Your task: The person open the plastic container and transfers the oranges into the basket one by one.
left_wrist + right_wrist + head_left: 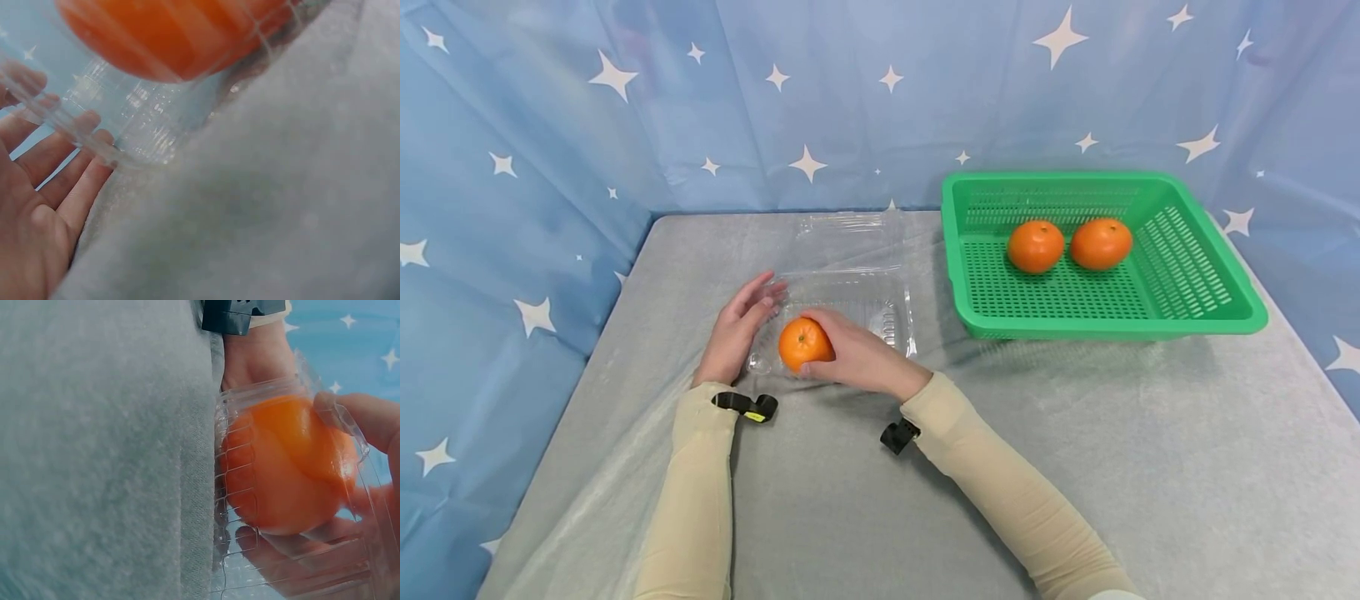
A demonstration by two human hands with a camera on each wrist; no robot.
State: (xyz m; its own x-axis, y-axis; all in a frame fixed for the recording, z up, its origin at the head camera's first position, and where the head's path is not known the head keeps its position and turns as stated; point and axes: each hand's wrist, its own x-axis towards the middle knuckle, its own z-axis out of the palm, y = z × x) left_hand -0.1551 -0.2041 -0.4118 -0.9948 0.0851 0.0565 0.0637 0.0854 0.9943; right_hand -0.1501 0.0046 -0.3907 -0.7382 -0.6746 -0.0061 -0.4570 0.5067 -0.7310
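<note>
My right hand [861, 350] grips an orange [803, 344] by its right side, thumb at the near side and fingers over the far side. The orange is inside the left part of a clear plastic clamshell box [880, 312], whose lid [850, 237] lies folded back. Through the box wall, the right wrist view shows the same orange [287, 469] low in the box. My left hand [737, 329] is at the left side of the box, fingers extended along its wall; in the left wrist view the fingers [69, 169] look straight and hold nothing.
A green plastic basket [1217, 321] stands at the back right, with two oranges [1036, 247] in it. The grey cloth-covered table [1037, 433] meets a blue star-patterned curtain [850, 108] at the back and sides.
</note>
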